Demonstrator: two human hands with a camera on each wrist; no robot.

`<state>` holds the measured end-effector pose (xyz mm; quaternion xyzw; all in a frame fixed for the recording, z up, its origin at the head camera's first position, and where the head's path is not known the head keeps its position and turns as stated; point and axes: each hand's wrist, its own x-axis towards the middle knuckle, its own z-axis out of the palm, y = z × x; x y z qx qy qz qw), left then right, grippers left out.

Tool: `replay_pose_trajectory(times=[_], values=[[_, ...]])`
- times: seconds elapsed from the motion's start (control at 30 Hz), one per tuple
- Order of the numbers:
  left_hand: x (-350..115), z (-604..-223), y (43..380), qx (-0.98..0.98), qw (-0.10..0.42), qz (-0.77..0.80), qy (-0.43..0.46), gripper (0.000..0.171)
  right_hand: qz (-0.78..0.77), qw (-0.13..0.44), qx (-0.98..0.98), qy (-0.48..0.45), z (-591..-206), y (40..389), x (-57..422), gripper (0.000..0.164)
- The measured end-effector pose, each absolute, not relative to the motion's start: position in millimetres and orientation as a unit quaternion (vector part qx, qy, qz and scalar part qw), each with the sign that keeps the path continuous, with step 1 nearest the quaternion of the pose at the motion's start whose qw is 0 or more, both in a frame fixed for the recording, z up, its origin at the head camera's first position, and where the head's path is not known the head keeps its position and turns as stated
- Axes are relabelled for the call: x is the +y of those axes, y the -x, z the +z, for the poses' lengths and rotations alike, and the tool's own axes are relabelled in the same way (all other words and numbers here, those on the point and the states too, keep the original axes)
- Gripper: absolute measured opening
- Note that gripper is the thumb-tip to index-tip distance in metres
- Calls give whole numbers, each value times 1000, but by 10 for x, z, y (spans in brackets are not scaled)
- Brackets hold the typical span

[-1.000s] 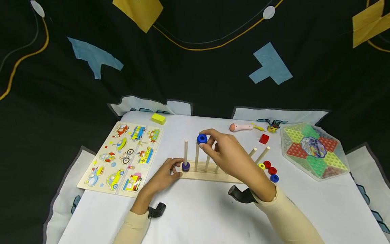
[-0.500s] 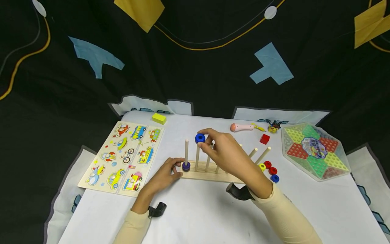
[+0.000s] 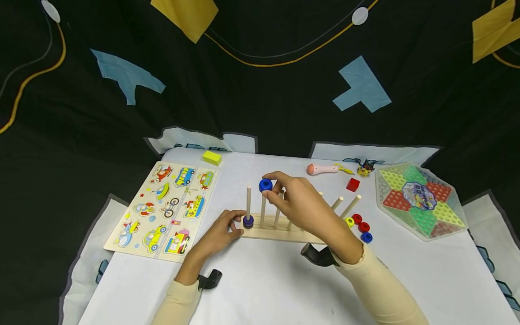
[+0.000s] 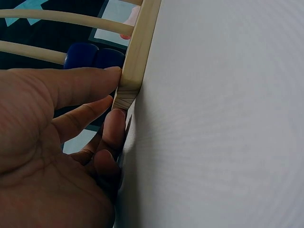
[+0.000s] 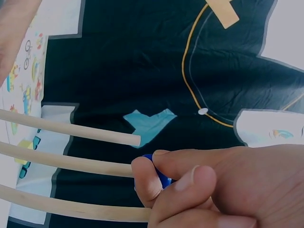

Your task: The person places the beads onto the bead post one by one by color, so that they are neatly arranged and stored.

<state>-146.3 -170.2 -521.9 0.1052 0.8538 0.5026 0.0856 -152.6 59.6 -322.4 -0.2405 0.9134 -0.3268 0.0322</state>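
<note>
My right hand (image 3: 304,203) pinches a blue ring (image 3: 266,185) between thumb and fingers, at the top of the second peg from the left on a wooden peg stand (image 3: 268,232). In the right wrist view, fingers partly cover that ring (image 5: 164,179) at the peg's tip; whether the peg has entered its hole, I cannot tell. My left hand (image 3: 219,232) holds the stand's left end, thumb and fingertips against the wood (image 4: 135,61). Two dark blue rings (image 4: 92,56) sit stacked at the foot of the leftmost peg. My right hand hides some middle pegs.
Loose red, yellow and blue rings (image 3: 363,227) lie right of the stand. A picture puzzle board (image 3: 162,212) is at left, a yellow block (image 3: 212,157) behind it. Farther right are a red cube (image 3: 352,184), a pink toy (image 3: 322,169) and a star-patterned game box (image 3: 420,201).
My right hand has shifted slightly left with the blue ring, bringing it over the second peg's top. My left hand keeps its hold on the stand's end.
</note>
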Motion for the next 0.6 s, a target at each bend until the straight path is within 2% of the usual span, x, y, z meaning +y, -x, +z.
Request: replay_pose_trajectory(times=[0.6], values=[[-1706,-5219,1463,849,92,510,-100,51,-321,27,916,241,-3237,1521,611,43]])
